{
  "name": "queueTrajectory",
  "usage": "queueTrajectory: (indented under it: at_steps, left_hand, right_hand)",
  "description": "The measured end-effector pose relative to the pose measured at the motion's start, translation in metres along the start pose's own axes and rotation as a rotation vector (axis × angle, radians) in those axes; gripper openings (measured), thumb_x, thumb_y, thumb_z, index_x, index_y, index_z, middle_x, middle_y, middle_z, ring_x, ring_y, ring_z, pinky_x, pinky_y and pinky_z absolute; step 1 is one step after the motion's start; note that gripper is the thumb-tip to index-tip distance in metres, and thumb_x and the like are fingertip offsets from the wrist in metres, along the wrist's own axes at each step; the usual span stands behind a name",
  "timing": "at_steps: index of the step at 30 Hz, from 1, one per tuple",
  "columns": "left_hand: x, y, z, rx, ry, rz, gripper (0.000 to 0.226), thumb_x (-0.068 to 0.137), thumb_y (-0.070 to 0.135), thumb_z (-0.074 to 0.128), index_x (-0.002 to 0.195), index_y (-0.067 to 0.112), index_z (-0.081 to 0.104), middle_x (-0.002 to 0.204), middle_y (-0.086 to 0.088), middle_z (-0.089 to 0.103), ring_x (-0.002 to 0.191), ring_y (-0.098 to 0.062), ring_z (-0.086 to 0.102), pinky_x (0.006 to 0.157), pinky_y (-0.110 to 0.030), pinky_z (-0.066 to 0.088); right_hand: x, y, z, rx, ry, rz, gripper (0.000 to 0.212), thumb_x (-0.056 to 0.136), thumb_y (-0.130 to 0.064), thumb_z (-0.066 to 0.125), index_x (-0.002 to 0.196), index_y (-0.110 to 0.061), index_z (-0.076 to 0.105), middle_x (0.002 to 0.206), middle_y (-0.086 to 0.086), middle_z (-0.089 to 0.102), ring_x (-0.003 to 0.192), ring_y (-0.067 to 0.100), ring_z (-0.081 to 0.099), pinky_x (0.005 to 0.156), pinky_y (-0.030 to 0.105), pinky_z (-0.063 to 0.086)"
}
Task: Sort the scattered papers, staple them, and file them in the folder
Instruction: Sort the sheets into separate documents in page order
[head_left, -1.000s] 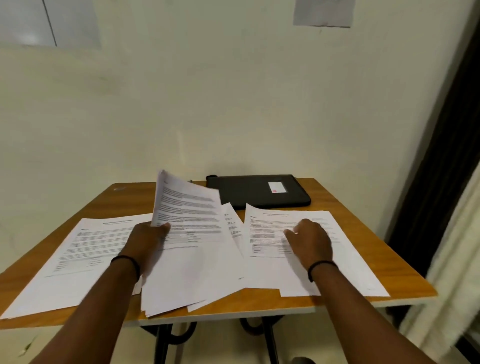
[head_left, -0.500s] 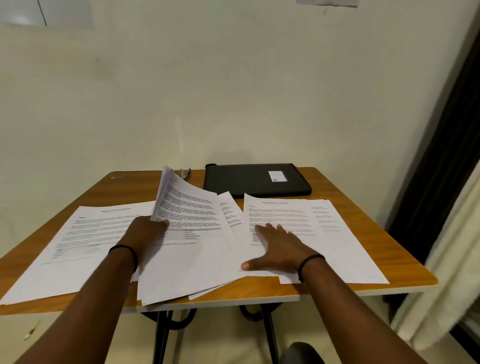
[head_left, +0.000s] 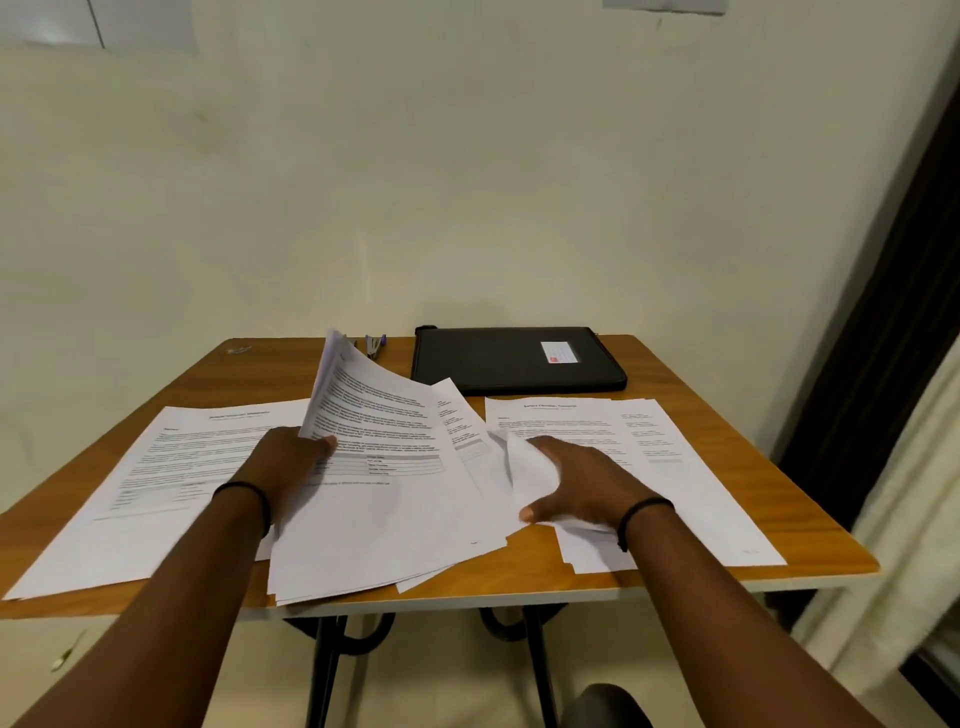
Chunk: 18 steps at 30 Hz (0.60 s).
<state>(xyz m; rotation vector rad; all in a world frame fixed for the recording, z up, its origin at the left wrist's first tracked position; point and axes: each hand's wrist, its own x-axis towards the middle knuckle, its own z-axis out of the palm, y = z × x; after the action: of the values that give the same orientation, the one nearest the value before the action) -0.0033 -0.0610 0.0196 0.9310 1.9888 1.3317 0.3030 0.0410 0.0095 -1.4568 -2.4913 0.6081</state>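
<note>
A wooden table (head_left: 691, 374) holds three groups of printed papers. The left sheets (head_left: 171, 467) lie flat. The left hand (head_left: 283, 467) grips the middle stack (head_left: 384, 499), its far edge lifted. The right hand (head_left: 582, 488) pinches a curled corner of the right sheets (head_left: 675, 467). One black folder (head_left: 519, 358) lies closed behind. One stapler (head_left: 375, 345) sits left of it.

The light is soft and a bit dim. The plain cream wall (head_left: 467, 182) looks brightest near 11 o'clock. The pale curtain (head_left: 904, 519) at 4 o'clock is blurry. The brown wooden surface (head_left: 675, 374) bends at the edges.
</note>
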Motion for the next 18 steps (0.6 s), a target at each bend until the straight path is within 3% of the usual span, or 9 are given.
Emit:
queueTrajectory:
  at_steps: [2,5,7,10,12,14,18]
  left_hand:
    - [-0.001,-0.001,0.001,-0.044,-0.027,-0.035,0.017,0.097,0.01,0.061,0.105,-0.004,0.062,0.088,-0.014,0.065,0.075,-0.025,0.06,0.069,-0.029,0.048]
    - [-0.002,-0.003,-0.001,-0.159,-0.066,-0.119,0.025,0.093,0.007,0.065,0.114,-0.006,0.061,0.107,-0.021,0.069,0.096,-0.038,0.066,0.093,-0.045,0.052]
    - [-0.002,-0.004,0.0,-0.191,-0.094,-0.148,0.025,0.093,0.006,0.065,0.116,-0.004,0.06,0.112,-0.021,0.068,0.1,-0.039,0.066,0.091,-0.045,0.052]
    - [-0.002,-0.004,0.006,-0.216,-0.128,-0.144,0.017,0.095,0.005,0.062,0.111,-0.001,0.061,0.105,-0.017,0.068,0.09,-0.033,0.067,0.079,-0.038,0.053]
    - [0.0,-0.004,0.008,-0.245,-0.149,-0.156,0.017,0.094,0.008,0.063,0.11,0.0,0.061,0.104,-0.016,0.07,0.088,-0.032,0.068,0.078,-0.041,0.055]
    - [0.006,-0.009,0.009,-0.284,-0.18,-0.192,0.031,0.092,0.016,0.068,0.118,0.0,0.061,0.114,-0.02,0.07,0.096,-0.039,0.069,0.093,-0.052,0.053]
    - [-0.002,-0.006,0.019,-0.418,-0.199,-0.145,0.037,0.096,0.039,0.06,0.114,0.009,0.066,0.11,-0.02,0.072,0.1,-0.04,0.069,0.097,-0.053,0.051]
  right_hand:
    - [0.003,0.0,-0.001,0.003,0.132,0.055,0.071,0.079,-0.039,0.081,0.14,-0.027,0.047,0.143,0.0,0.053,0.126,0.023,0.053,0.105,0.038,0.044]
    - [0.005,-0.001,-0.004,-0.021,0.331,0.109,0.048,0.087,-0.038,0.073,0.13,-0.023,0.058,0.129,0.002,0.064,0.111,0.021,0.062,0.096,0.037,0.051]
    - [0.003,-0.006,-0.009,0.024,0.44,0.113,0.04,0.09,-0.038,0.069,0.126,-0.021,0.061,0.123,0.003,0.067,0.104,0.021,0.064,0.088,0.033,0.052]
    - [0.0,-0.022,-0.015,0.175,0.547,0.046,0.038,0.09,-0.038,0.07,0.122,-0.02,0.061,0.113,0.001,0.066,0.092,0.015,0.061,0.079,0.029,0.053]
    - [-0.007,-0.043,-0.015,0.28,0.525,-0.075,0.038,0.087,-0.039,0.072,0.119,-0.023,0.06,0.103,-0.006,0.063,0.089,0.011,0.061,0.074,0.026,0.055]
    - [-0.014,-0.067,-0.007,0.302,0.427,-0.195,0.041,0.085,-0.041,0.074,0.121,-0.026,0.06,0.102,-0.009,0.063,0.09,0.012,0.062,0.075,0.029,0.057]
    - [-0.021,-0.101,0.03,0.186,0.188,-0.337,0.05,0.083,-0.051,0.071,0.127,-0.029,0.059,0.124,-0.005,0.065,0.105,0.016,0.061,0.088,0.035,0.054]
